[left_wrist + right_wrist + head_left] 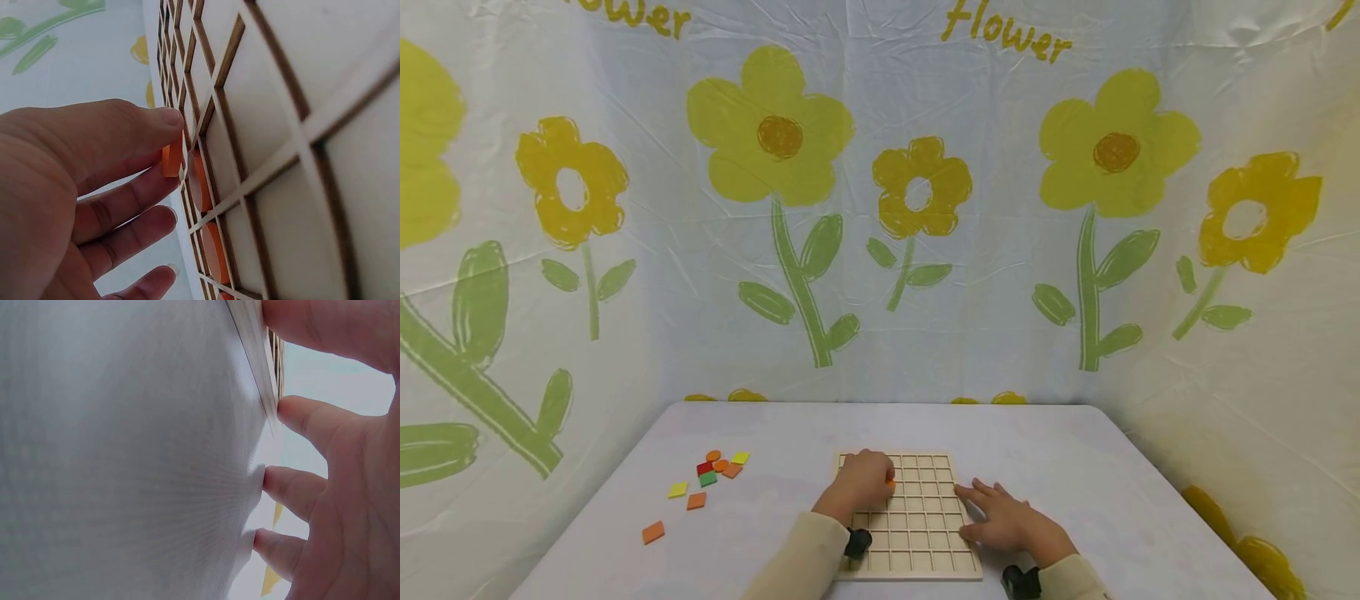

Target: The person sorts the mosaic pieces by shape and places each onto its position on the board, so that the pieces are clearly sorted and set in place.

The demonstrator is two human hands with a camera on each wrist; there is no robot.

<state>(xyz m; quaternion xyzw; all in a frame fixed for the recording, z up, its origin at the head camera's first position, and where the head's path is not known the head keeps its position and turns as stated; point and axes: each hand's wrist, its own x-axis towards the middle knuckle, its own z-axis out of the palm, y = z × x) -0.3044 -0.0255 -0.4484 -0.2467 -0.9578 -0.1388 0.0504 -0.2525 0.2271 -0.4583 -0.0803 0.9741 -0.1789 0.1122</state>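
A pale wooden grid board [917,522] lies on the table in front of the person. Over its upper left part, the left hand [862,481] pinches an orange piece [172,160] between thumb and forefinger, its other fingers spread. Just beside that piece, an orange round piece [199,181] sits in a cell of the board, and a second orange round piece [214,252] fills a neighbouring cell. A reddish sliver of another shows at the bottom of the left wrist view. The right hand [1007,521] rests with spread fingers at the board's right edge, thumb and forefinger touching it.
Left of the board lie several loose pieces: a green square [708,479], a red square [703,468], yellow squares [678,490], orange squares [696,501] and orange rounds [713,456]. A flower-printed cloth [917,350] hangs behind and beside the white table [790,433].
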